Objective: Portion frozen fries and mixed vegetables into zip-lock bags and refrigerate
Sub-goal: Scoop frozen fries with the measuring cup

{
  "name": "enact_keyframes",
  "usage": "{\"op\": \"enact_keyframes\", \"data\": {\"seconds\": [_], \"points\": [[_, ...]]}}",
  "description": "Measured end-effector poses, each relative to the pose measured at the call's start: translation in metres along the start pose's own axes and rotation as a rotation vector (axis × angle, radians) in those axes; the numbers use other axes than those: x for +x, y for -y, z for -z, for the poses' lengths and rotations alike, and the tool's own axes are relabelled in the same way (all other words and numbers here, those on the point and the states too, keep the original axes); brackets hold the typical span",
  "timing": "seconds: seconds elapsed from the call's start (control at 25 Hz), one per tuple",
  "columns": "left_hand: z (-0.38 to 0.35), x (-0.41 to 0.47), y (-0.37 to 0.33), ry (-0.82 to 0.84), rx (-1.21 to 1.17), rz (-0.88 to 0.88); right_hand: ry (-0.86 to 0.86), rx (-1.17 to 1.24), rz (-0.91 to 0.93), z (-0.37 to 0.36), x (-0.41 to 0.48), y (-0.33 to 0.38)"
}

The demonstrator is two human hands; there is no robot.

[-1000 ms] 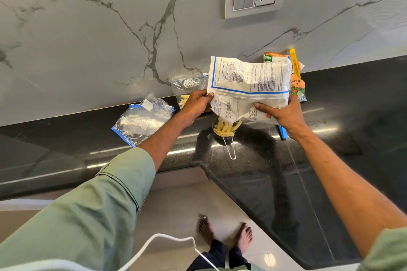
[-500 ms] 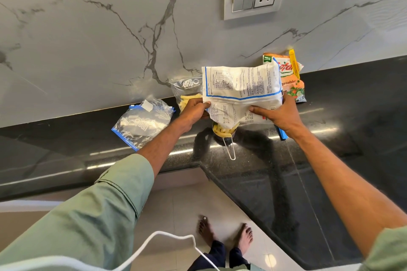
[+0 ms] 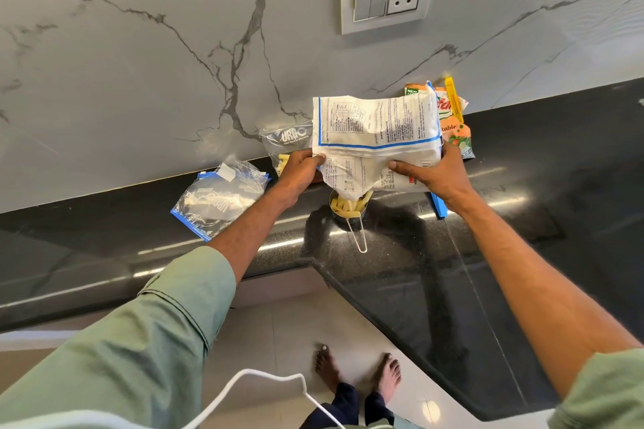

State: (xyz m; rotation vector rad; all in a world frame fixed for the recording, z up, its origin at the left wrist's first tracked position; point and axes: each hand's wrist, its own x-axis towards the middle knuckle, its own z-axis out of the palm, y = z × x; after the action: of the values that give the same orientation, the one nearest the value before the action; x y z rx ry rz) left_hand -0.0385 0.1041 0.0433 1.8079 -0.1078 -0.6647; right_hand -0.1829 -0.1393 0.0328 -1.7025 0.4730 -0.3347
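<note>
right now both hands hold the white fries packet (image 3: pixel 376 129) tipped mouth-down directly above the steel measuring cup (image 3: pixel 349 214), which stands on the black countertop (image 3: pixel 540 167) with its wire handle pointing toward the person. the left hand (image 3: pixel 299 173) pinches the packet's left edge between thumb and curled fingers, and the right hand (image 3: pixel 441 179) grips the right side, thumb laid across the front. the packet's narrowed lower corner reaches just to the cup's rim, and pale fries (image 3: pixel 345 206) fill the cup, some poking above it. behind the cup and to its left, a clear zip-lock bag (image 3: pixel 286 141) stands against the marble wall with a few fries inside, partly hidden by the left hand. farther left of the cup, a flat pack of empty zip-lock bags (image 3: pixel 219 200) lies on the counter. behind the cup to its right, the orange mixed vegetable packet (image 3: pixel 457 131) leans at the wall with a yellow clip (image 3: pixel 453 99) on top, half hidden by the fries packet. just right of the cup, a blue strip (image 3: pixel 438 208) shows beneath the right wrist; what it is cannot be told.
</note>
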Motion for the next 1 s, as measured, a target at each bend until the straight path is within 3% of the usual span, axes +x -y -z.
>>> {"op": "enact_keyframes", "data": {"seconds": [0.48,0.64,1.0], "points": [[0.004,-0.007,-0.003,-0.018,-0.033,-0.055,-0.022,0.045,-0.003,-0.004,-0.006,0.003],[-0.001,-0.005,-0.015,-0.017,-0.020,-0.108,-0.063,0.186,-0.028,-0.002,-0.008,0.011],[-0.035,-0.005,-0.065,0.018,0.000,-0.121,0.029,0.649,-0.412,0.015,-0.009,-0.009]]}}
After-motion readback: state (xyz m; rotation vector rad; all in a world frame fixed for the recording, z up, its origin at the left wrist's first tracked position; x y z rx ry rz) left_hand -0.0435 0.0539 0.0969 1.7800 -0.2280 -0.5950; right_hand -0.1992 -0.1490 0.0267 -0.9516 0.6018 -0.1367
